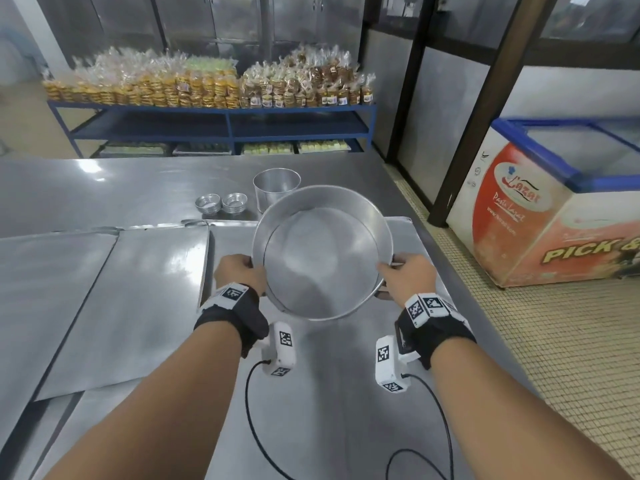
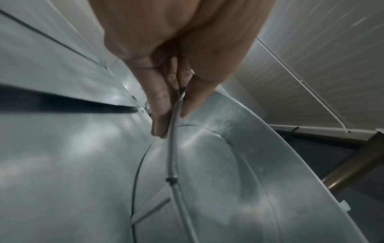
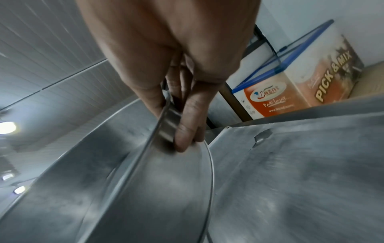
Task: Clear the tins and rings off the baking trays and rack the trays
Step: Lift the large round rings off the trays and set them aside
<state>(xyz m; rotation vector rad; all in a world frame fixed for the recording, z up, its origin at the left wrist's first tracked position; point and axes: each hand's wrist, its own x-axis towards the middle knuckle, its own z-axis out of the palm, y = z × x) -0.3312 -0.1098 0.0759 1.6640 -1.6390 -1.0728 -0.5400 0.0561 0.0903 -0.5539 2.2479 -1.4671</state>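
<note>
Both hands, left hand (image 1: 239,271) and right hand (image 1: 405,273), pinch the big round tin (image 1: 322,258) by its rim above the right-hand baking tray (image 1: 346,375); smaller tins (image 1: 221,204) already sit on the worktop (image 1: 104,188); trays remain unracked.

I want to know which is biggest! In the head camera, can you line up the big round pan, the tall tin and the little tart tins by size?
1. Large round pan, nearest the camera.
2. Tall tin.
3. Two tart tin stacks, alike.

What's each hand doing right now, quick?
Left hand: closed, pinching the left rim of the large round tin.
Right hand: closed, gripping the same tin's right rim.
</note>
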